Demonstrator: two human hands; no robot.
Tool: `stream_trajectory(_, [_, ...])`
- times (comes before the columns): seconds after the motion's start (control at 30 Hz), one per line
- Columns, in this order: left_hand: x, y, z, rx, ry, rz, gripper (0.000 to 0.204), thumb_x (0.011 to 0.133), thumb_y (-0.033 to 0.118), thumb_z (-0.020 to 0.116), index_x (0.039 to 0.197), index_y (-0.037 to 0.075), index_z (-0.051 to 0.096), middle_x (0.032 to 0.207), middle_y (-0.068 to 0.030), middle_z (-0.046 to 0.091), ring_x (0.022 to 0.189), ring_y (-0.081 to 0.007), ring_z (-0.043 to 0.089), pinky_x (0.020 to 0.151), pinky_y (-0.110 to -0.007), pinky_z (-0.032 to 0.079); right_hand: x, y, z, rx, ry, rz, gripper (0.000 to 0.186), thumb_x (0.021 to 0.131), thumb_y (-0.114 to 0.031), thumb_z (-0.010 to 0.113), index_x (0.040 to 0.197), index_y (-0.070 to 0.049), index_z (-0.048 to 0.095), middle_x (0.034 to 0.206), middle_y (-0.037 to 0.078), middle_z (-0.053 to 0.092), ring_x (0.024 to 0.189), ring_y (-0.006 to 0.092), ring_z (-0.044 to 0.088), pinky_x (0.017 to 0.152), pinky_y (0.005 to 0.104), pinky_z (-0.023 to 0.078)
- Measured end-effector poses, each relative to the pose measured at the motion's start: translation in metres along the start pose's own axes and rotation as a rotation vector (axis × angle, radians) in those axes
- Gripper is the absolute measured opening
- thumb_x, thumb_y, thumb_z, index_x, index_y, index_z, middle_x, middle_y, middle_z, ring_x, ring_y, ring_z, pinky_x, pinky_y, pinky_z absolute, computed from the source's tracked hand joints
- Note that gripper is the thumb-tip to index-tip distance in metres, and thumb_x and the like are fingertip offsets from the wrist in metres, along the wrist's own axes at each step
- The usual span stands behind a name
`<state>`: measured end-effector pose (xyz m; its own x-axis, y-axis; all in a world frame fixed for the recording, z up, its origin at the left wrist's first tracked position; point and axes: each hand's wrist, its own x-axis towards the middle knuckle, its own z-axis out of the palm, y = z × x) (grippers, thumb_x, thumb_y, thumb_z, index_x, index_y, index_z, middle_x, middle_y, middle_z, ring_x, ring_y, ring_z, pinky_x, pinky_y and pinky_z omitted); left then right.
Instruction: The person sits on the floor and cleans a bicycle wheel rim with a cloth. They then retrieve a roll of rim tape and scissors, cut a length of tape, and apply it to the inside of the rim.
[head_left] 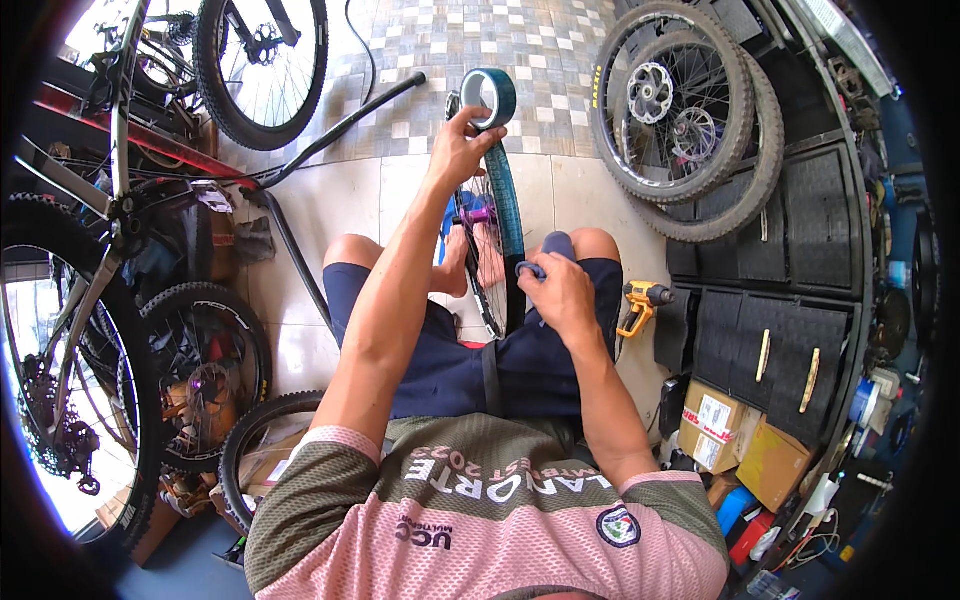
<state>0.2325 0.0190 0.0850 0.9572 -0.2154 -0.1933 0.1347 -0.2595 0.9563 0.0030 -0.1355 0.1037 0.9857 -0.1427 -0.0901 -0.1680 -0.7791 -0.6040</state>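
A bare bicycle wheel stands upright between my knees, with a purple hub [478,215] and spokes to the left of its rim. A strip of teal tape [508,215] lies along the rim and runs up to the tape roll [506,98]. At the wheel's far end my left hand [463,147] is closed on that roll, its fingers at the roll's near edge. My right hand [562,297] grips a grey-blue cloth [558,243] beside the near right part of the rim. Part of the cloth pokes out at the rim's side.
A yellow heat gun [642,308] lies on the floor to the right. Two wheels with tyres [690,120] lean against black cabinets [780,330]. Bicycles [75,270] stand at left, near a black hose [300,265]. Cardboard boxes [712,425] sit at lower right.
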Motion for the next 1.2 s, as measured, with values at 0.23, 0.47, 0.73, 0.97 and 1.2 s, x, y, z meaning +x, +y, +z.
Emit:
stream_trajectory(0.23, [0.001,-0.002,-0.007,-0.020,-0.024,0.032,0.053,0.093,0.033,0.085,0.135,0.008,0.065,0.095,-0.0071,0.064,0.082,-0.0175,0.070,0.051,-0.033,0.061,0.099,-0.002,0.009,0.450,-0.041,0.018,0.045,0.087,-0.036,0.080,0.108,0.003,0.075,0.088,0.014,0.075,0.079,0.0216,0.070,0.075,0.0354,0.055])
stream_trajectory(0.47, [-0.001,-0.005,-0.009,-0.030,0.002,0.018,0.054,0.092,0.035,0.085,0.134,0.009,0.065,0.096,-0.0068,0.063,0.084,-0.0180,0.069,0.052,-0.033,0.060,0.118,-0.023,-0.008,0.267,-0.312,0.114,0.075,0.076,-0.044,0.082,0.126,0.007,0.060,0.095,0.027,0.076,0.088,0.0354,0.077,0.084,0.0424,0.059])
stream_trajectory(0.73, [-0.003,-0.009,-0.002,-0.046,0.030,0.031,0.051,0.090,0.029,0.087,0.132,0.008,0.066,0.091,-0.0086,0.066,0.078,-0.0184,0.071,0.050,-0.033,0.060,0.056,-0.014,-0.003,0.220,-0.307,0.183,0.073,0.080,-0.041,0.082,0.129,0.007,0.058,0.095,0.024,0.075,0.087,0.0311,0.075,0.082,0.0393,0.058])
stream_trajectory(0.97, [0.008,-0.010,-0.004,-0.039,0.015,0.087,0.050,0.091,0.028,0.087,0.130,0.006,0.067,0.090,-0.0091,0.068,0.078,-0.0176,0.070,0.053,-0.034,0.061,0.043,0.006,0.011,0.268,-0.296,0.063,0.045,0.086,-0.040,0.072,0.104,0.001,0.073,0.088,0.024,0.074,0.087,0.0385,0.074,0.081,0.0457,0.057])
stream_trajectory(1.2, [-0.021,-0.010,-0.010,-0.046,0.015,0.130,0.044,0.090,0.025,0.088,0.125,0.006,0.068,0.085,-0.0081,0.070,0.073,-0.0149,0.068,0.059,-0.030,0.053,-0.005,-0.015,0.014,0.430,-0.127,-0.045,0.040,0.092,-0.031,0.069,0.112,0.003,0.071,0.088,0.030,0.072,0.084,0.0450,0.073,0.075,0.0492,0.057])
